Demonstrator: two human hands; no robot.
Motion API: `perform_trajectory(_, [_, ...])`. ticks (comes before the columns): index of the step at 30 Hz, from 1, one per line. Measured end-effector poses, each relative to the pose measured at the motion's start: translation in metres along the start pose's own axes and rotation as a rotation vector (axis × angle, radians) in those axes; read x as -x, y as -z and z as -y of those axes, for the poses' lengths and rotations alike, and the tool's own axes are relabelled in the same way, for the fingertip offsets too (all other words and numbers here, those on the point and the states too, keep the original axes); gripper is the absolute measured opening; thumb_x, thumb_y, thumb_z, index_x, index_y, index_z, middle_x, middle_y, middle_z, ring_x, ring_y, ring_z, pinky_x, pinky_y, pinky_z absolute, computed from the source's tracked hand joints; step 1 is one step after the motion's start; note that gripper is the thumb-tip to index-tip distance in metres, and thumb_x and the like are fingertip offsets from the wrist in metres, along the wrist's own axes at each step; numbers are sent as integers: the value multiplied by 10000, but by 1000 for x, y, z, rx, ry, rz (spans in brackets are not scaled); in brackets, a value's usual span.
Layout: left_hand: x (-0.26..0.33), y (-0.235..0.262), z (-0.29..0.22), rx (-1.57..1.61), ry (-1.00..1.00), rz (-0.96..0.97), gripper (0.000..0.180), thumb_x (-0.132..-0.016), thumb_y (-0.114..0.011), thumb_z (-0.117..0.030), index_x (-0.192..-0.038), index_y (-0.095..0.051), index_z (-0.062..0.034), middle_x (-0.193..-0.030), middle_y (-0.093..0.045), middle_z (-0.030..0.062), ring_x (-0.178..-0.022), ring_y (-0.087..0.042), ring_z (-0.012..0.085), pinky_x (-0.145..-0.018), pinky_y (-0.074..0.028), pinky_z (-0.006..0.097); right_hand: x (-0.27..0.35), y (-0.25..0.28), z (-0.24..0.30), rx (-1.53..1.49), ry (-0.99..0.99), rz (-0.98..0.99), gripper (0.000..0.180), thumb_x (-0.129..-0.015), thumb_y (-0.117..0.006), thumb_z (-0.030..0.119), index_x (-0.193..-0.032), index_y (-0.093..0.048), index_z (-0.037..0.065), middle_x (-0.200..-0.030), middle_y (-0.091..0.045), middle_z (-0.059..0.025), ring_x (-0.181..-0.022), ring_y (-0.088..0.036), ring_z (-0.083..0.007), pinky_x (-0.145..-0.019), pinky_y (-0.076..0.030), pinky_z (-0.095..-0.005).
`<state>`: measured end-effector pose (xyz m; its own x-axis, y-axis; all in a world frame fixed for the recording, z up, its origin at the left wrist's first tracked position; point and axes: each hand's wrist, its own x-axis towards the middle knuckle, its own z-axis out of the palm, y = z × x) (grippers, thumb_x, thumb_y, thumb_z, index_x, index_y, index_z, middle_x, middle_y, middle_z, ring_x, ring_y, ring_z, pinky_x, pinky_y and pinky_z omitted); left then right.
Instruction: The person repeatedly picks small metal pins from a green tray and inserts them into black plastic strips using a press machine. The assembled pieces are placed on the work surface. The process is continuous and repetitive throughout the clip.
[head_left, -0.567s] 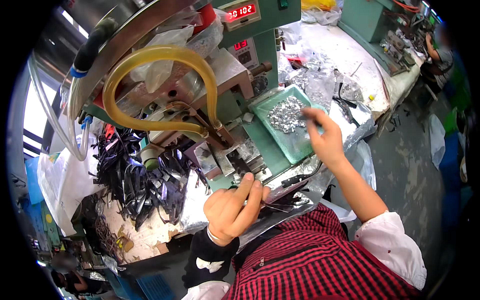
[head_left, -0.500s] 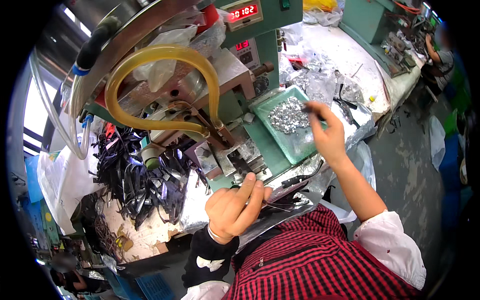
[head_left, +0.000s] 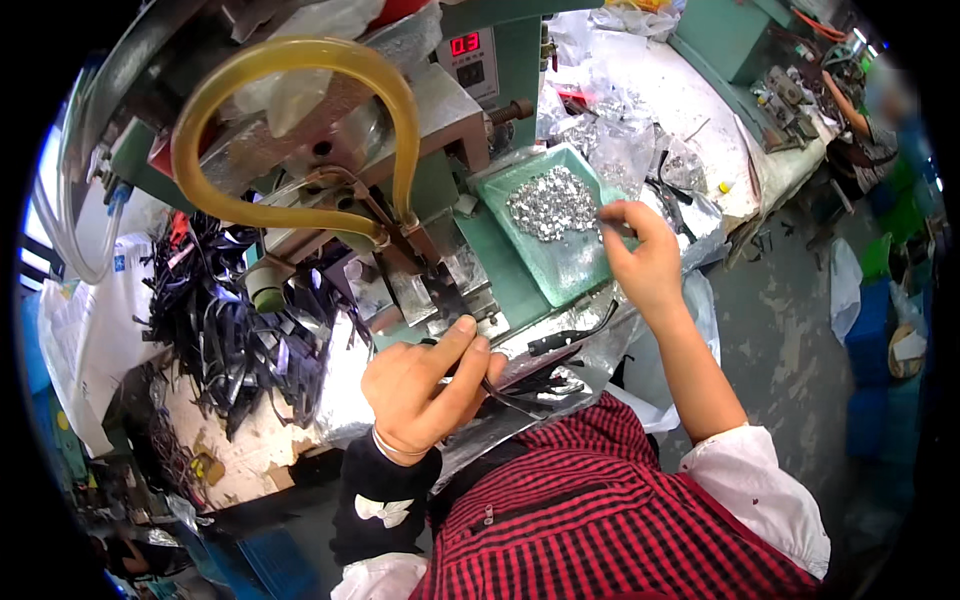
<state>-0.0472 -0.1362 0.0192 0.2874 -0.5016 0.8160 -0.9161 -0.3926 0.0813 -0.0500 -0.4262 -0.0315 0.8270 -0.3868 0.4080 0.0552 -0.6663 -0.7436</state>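
Note:
My left hand (head_left: 428,388) is closed at the front of the press, index fingertip by the small metal die block (head_left: 478,312). Its fingers grip a thin black strip (head_left: 515,402), whose loose end curves out to the right; the fingers partly hide it. My right hand (head_left: 648,262) hovers at the right rim of a green tray (head_left: 562,287), thumb and forefinger curled together. Whatever is between those fingertips is too small to make out. Inside the tray lies a heap of small shiny silver metal pieces (head_left: 552,203).
A thick yellow hose (head_left: 185,130) loops in front of the green press. Many black strips (head_left: 250,330) are piled left of it. Clear plastic bags (head_left: 620,150) lie behind the tray. A black-handled tool (head_left: 560,342) rests near the front edge. Another person (head_left: 870,140) is far right.
The whole view has shifted, so the press and tray appear farther left and higher. My right fingers have curled in and sit slightly farther from the silver heap. My left hand stays at the die.

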Motion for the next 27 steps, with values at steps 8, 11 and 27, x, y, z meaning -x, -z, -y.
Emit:
perform_trajectory(8, [10,12,-31,44,300,-5,372,-709,-862,-88,-1062,-751,-46,-1157,-740,157,-652,-657,166,-538,-476,269,6,-16,-8,575,89,35,134,-765,-779,141,-869,-721,79,-1133,-704,-114,-1042,-638,-318,-898,-522,-445])
perform_trajectory(11, [35,40,-50,27,309,31,392,-716,-856,-85,-1092,-749,-67,-1214,-723,160,-646,-622,162,-572,-481,263,13,-17,5,523,48,98,115,-769,-768,133,-835,-703,65,-1019,-717,-108,-971,-664,-298,-838,-526,-416])
perform_trajectory(27, [113,49,174,-916,1406,432,391,-784,-795,-455,-831,-766,-68,-916,-730,145,-868,-738,341,-730,-595,441,6,-52,-17,94,288,-25,166,-905,-652,17,-1056,-721,16,-967,-715,-156,-899,-681,-316,-842,-514,-385])
